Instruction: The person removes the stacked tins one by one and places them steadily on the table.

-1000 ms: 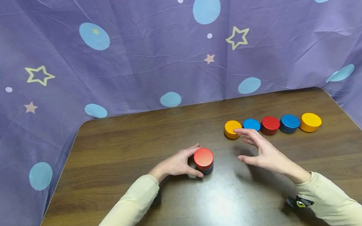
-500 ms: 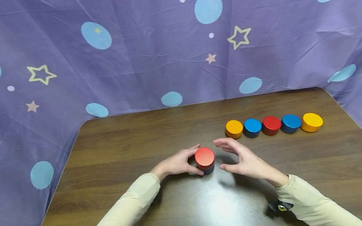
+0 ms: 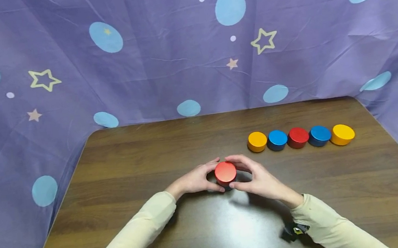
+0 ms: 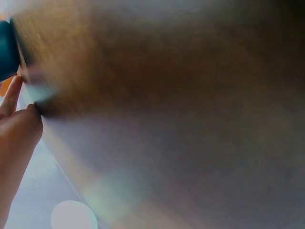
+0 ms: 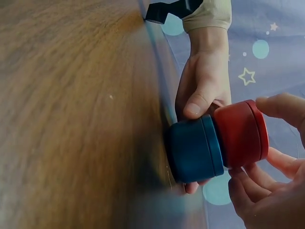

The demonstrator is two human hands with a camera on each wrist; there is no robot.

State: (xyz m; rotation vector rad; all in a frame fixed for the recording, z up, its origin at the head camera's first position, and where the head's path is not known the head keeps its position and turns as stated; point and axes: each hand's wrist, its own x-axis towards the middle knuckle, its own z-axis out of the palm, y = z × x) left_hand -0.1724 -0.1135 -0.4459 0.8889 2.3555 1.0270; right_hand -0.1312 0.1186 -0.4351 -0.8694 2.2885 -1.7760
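A red round lidded tin (image 3: 225,172) stands on top of a blue one, near the middle of the table. In the right wrist view the blue round tin (image 5: 193,150) and red tin (image 5: 240,133) lie end to end, each with a seam. My left hand (image 3: 195,179) holds the lower blue tin between thumb and fingers. On the other side, my right hand (image 3: 262,180) has its thumb and fingers around the red tin, touching it. Only a part of the blue tin (image 4: 7,50) shows at the left wrist view's edge, beside fingertips.
Behind and to the right stands a row of similar tins: orange (image 3: 257,142), blue (image 3: 277,140), red (image 3: 298,137), another blue (image 3: 320,135) and yellow (image 3: 342,134). A patterned purple cloth (image 3: 162,62) hangs behind the wooden table (image 3: 132,156).
My right hand has come left from near the row of tins to the stacked red tin and now touches it. My left hand stays at the stack, which has not visibly moved.
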